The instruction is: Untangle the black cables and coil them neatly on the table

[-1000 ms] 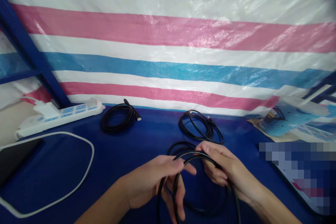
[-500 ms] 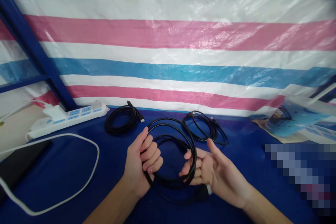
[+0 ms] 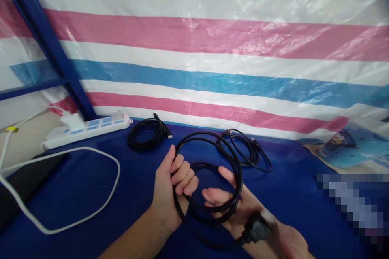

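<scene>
While left hand [image 3: 172, 188] grip clamps black cable coil [image 3: 209, 170], right hand [image 3: 240, 210] open inside loop

Thick black round cable wound into a loose coil [image 3: 209, 170] of several loops, held up off the blue surface [image 3: 91, 210], standing roughly upright and tilted a bit. Left side of the coil is gripped in the left hand [image 3: 172, 186], fingers curled round the bunched strands. Lower right of the coil rests across the right hand [image 3: 237, 206], palm up. Black blocky plug end [image 3: 257, 230] of the cable lies at the right wrist, lowest loop sagging below both hands.
</scene>
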A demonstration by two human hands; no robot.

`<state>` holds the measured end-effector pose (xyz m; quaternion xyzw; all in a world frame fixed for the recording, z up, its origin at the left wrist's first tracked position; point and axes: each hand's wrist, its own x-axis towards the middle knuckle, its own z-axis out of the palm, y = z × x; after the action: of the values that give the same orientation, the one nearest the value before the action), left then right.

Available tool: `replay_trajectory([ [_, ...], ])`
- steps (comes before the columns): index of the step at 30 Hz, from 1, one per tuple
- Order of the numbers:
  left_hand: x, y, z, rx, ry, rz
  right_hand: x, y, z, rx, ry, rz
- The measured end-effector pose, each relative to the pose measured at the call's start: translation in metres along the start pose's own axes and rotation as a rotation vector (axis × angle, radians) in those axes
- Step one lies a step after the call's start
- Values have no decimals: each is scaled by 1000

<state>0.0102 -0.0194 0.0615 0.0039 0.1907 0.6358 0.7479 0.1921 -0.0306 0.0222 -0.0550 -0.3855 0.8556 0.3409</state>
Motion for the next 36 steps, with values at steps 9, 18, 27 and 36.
replay_trajectory([
  [9,4,-9,-8,354,53,97,9,-4,9,-92,399,-68],
  [18,8,-32,-27,1250,-19,-161,11,-29,-2,-402,702,-246],
  [27,6,-27,-26,1555,-258,58,22,-30,-17,-390,642,-441],
  [36,8,-32,-17,789,2,78,62,-19,-3,-486,780,-454],
])
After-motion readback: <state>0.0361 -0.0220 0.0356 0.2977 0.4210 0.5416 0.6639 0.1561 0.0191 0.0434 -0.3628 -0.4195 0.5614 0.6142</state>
